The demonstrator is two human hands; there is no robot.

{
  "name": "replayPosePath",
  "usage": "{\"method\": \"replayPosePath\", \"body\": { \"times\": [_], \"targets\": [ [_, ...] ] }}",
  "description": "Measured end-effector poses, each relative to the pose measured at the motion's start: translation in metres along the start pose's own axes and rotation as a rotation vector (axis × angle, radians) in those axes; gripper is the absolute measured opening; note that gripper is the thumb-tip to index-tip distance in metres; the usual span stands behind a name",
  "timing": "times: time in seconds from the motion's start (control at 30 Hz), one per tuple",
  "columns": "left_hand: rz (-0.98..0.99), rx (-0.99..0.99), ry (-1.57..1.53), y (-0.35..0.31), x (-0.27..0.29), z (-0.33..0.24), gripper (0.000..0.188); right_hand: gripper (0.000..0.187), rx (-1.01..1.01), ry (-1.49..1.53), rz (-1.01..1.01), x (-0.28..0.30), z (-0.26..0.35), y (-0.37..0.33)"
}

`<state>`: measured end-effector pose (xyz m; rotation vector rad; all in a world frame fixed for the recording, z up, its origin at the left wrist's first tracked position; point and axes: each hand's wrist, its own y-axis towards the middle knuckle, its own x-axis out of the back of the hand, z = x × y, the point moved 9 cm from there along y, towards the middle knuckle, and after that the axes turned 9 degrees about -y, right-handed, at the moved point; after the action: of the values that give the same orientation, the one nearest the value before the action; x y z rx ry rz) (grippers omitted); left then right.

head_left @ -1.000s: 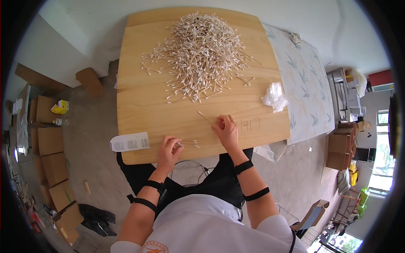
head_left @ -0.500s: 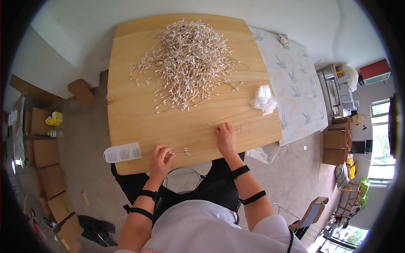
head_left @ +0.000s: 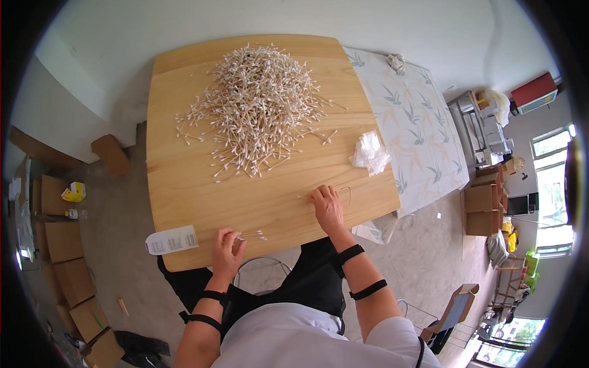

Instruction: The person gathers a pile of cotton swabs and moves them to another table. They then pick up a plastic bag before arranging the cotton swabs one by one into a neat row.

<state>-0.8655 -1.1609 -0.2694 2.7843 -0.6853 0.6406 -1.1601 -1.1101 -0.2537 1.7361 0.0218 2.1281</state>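
My left hand is closed at the table's near edge, pinching a few cotton swabs whose white tips fan out to the right. Farther right, over the bare wood, my right hand has its fingers pressed together. From its fingertips a single thin cotton swab pokes out to the left, faint against the tabletop. A large heap of loose cotton swabs covers the far middle of the wooden table.
Clear plastic bags lie crumpled near the table's right edge. At the front left corner rests a white printed card. A leaf-patterned covered surface adjoins the table on the right. Cardboard boxes stand along the left side.
The whole view has shifted, so the table sits lower and slightly left. Both hands keep their pinches; my right hand has shifted slightly right against the table.
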Motion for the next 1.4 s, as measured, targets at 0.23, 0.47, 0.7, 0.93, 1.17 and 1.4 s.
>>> {"method": "replayPosePath", "body": {
  "times": [0.23, 0.47, 0.7, 0.93, 1.17, 1.4],
  "targets": [
    [-0.012, -0.040, 0.017, 0.003, 0.003, -0.009, 0.027, 0.013, -0.025, 0.055, -0.124, 0.000, 0.029, 0.037],
    [-0.018, -0.028, -0.019, 0.000, 0.002, -0.002, 0.027, 0.018, -0.026, 0.111, -0.097, -0.026, 0.052, 0.093],
    [-0.038, -0.062, 0.001, 0.000, 0.006, -0.005, 0.027, 0.008, 0.074, 0.162, 0.129, -0.051, 0.079, 0.055],
    [-0.023, -0.029, 0.010, 0.000, 0.004, -0.002, 0.035, 0.007, -0.168, 0.317, 0.057, -0.051, 0.083, 0.042],
    [-0.010, -0.011, 0.006, 0.001, 0.005, -0.003, 0.041, 0.009, -0.219, 0.211, -0.019, -0.047, 0.089, 0.082],
    [-0.009, -0.018, -0.026, -0.001, 0.007, -0.002, 0.041, 0.007, -0.293, 0.089, 0.152, -0.052, 0.064, 0.054]
  ]
}}
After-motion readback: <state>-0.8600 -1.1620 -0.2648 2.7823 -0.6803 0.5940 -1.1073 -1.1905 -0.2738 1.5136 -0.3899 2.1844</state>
